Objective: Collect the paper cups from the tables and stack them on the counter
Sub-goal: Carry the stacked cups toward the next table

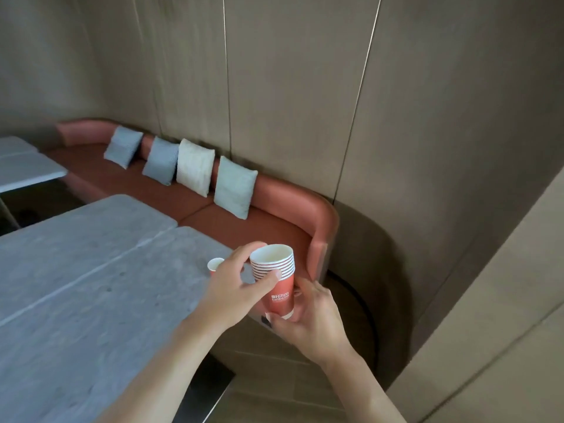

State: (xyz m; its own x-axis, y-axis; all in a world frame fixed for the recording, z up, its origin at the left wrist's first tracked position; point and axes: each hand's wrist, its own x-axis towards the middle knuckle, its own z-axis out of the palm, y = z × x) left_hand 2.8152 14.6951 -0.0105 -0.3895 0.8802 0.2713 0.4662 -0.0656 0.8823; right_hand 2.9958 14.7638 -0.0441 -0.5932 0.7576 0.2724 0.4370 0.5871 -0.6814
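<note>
A stack of several red paper cups (279,296) with white rims is held upright in the air just off the right end of the grey table (91,285). My left hand (241,285) grips the stack near its rims, thumb in front and fingers behind. My right hand (308,319) cups the stack's base from below and the right. One more red paper cup (214,265) stands on the table near its far right corner, partly hidden behind my left hand.
A red bench (274,227) with several grey and cream cushions (195,166) runs along the panelled wall behind the table. Another grey table (24,169) is at the far left. A curved dark wall base sits right of the bench end.
</note>
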